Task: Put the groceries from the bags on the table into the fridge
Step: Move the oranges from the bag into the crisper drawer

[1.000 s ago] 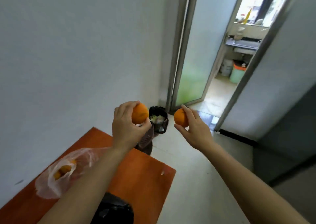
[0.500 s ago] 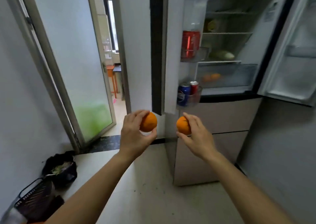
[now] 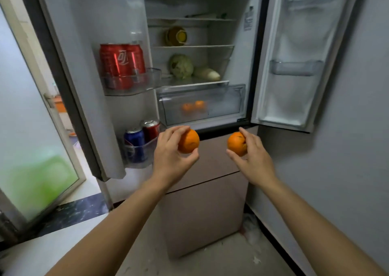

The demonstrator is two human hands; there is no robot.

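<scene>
The person stands before the open fridge (image 3: 248,44) with one orange in each hand. The left hand (image 3: 170,151) grips an orange (image 3: 189,141) with fingers and thumb; the right hand (image 3: 252,155) holds the second orange (image 3: 236,143) the same way. Both fruits hang in the air below the clear drawer (image 3: 202,105), not yet inside. Two oranges (image 3: 193,106) lie already in this drawer, so I judge the work partly done. The bags and the table are not visible, so I cannot tell what remains.

frosted glass door (image 3: 31,128), grey wall (image 3: 357,170), pale floor (image 3: 210,263)
</scene>
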